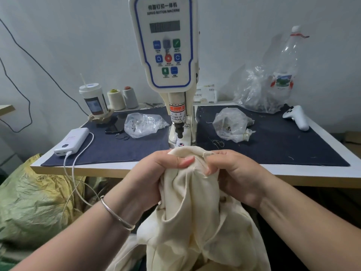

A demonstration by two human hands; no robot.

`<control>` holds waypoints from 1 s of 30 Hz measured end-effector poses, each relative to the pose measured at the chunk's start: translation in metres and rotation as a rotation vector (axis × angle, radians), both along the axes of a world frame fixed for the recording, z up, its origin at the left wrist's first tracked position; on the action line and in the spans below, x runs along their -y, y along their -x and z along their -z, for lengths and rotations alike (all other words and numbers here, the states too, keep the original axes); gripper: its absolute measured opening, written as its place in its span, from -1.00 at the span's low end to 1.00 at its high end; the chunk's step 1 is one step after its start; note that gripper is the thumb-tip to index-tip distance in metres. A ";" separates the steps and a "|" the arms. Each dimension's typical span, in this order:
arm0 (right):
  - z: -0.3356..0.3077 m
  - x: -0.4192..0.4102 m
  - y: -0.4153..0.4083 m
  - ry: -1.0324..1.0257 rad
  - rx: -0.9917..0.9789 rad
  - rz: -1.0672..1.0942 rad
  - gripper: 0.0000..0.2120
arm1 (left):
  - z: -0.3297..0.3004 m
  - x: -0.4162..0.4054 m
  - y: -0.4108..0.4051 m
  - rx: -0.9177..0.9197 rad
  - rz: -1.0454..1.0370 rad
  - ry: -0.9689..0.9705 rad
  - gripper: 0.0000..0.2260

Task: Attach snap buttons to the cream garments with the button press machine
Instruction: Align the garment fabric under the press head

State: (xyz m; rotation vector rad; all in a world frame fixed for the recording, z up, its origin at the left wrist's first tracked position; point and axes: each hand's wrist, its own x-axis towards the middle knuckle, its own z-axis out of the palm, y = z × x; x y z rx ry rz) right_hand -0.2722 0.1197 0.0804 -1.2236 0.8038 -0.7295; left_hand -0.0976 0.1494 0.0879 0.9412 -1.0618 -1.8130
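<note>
While both grip garment (193, 202), left hand (156, 173), right hand (232, 173), fingers curled

Both forearms reach forward, close together. The left hand (156, 169) and right hand (232, 173) have curled fingers, thumbs pinching.

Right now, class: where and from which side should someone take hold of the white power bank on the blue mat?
Grip the power bank across its long flat sides near the far end, coming from above. It lies flat, and a cable is plugged into its near end at the table edge, so that end is best avoided.
</note>
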 end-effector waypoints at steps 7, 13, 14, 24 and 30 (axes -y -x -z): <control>0.001 0.005 -0.006 0.037 -0.116 0.137 -0.92 | 0.012 0.002 0.003 0.100 -0.147 0.068 -0.77; 0.001 0.011 0.002 0.099 -0.121 0.109 -0.91 | 0.015 0.003 0.004 0.133 -0.174 0.117 -0.74; 0.001 0.012 0.003 0.092 -0.095 0.076 -0.86 | 0.014 0.003 0.004 0.122 -0.181 0.124 -0.74; -0.002 0.009 0.003 0.239 -0.285 0.043 -0.85 | 0.018 0.002 0.002 0.100 -0.198 0.150 -0.77; 0.005 0.015 0.005 0.156 -0.129 -0.024 -0.86 | 0.023 0.001 -0.001 0.013 -0.147 0.127 -0.78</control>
